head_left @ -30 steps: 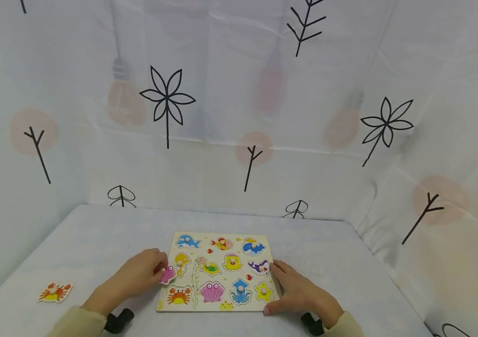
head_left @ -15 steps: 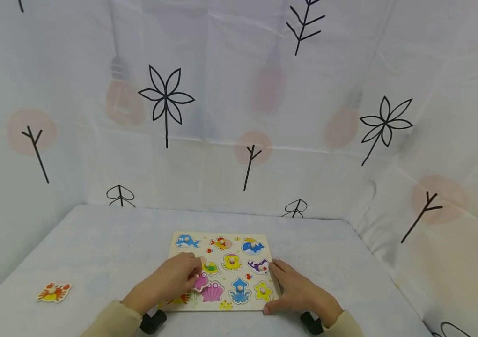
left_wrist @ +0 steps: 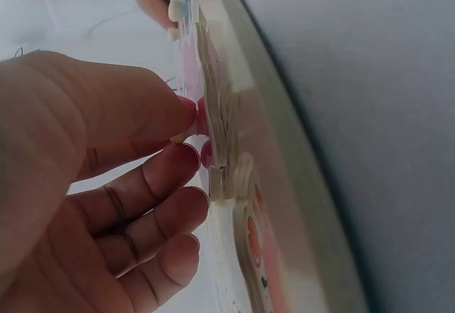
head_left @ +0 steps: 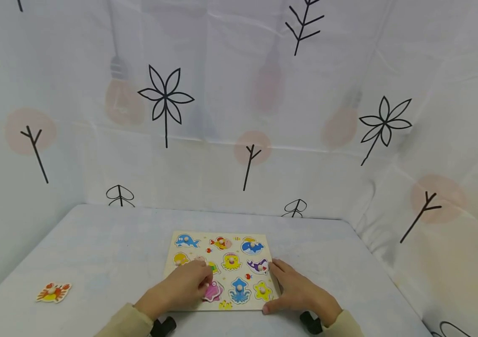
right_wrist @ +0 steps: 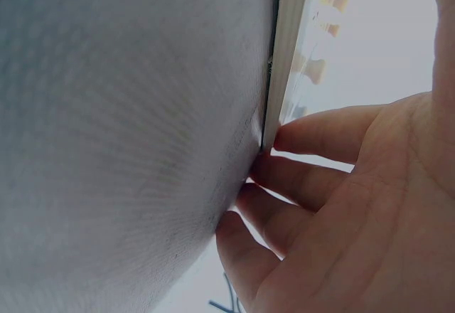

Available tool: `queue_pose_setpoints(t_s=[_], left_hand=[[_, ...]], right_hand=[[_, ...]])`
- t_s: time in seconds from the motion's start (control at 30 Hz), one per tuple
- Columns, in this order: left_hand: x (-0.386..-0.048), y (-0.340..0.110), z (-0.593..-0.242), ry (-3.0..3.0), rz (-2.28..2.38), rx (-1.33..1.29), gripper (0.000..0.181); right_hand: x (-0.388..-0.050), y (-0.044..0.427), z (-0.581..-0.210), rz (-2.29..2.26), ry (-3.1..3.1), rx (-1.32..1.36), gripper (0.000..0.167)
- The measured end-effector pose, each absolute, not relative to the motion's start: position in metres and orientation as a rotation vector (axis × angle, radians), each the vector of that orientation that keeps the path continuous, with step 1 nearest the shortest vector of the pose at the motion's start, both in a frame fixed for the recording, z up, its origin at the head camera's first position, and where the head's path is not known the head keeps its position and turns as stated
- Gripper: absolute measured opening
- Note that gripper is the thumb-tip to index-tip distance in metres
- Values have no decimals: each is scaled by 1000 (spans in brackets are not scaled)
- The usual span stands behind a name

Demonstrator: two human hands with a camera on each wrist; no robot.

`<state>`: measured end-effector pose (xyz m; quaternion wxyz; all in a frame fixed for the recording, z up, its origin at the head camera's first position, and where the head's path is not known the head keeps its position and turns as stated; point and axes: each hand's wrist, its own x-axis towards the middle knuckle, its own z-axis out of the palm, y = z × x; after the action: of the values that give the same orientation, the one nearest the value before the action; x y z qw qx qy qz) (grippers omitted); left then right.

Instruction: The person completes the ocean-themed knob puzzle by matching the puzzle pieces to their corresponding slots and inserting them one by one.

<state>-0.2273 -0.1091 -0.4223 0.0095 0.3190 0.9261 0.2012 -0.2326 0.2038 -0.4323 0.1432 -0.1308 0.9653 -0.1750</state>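
My left hand [head_left: 186, 283] pinches a pink shell puzzle piece [head_left: 213, 292] between thumb and fingertips, over the shell picture in the front row of the wooden puzzle board [head_left: 247, 307]. In the left wrist view the shell piece [left_wrist: 210, 124] lies against the board [left_wrist: 284, 114], slightly tilted; its exact seating is hard to tell. The other fingers of that hand are loosely bent. My right hand [head_left: 299, 290] rests along the board's right edge, thumb at the near corner. Its fingers [right_wrist: 320, 135] touch the side of the board and the tablecloth.
A crab puzzle piece [head_left: 53, 293] lies on the tablecloth at the left. Knobbed sea-animal pieces sit on the board, among them a squid [head_left: 240, 291], a starfish [head_left: 262, 290] and an octopus [head_left: 232, 261]. A patterned white cloth [head_left: 222, 178] hangs behind the table.
My left hand has carried the shell piece rightward from the board's left edge to the shell picture, where it now covers most of it. The right hand has stayed at the board's edge.
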Motion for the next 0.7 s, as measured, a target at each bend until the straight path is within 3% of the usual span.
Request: queue_pose_setpoints(t_s=[0.7], left_hand=[[-224, -99, -422, 2913, 577, 994, 4]], right_hand=[[-234, 204, -434, -495, 2783, -367, 123]])
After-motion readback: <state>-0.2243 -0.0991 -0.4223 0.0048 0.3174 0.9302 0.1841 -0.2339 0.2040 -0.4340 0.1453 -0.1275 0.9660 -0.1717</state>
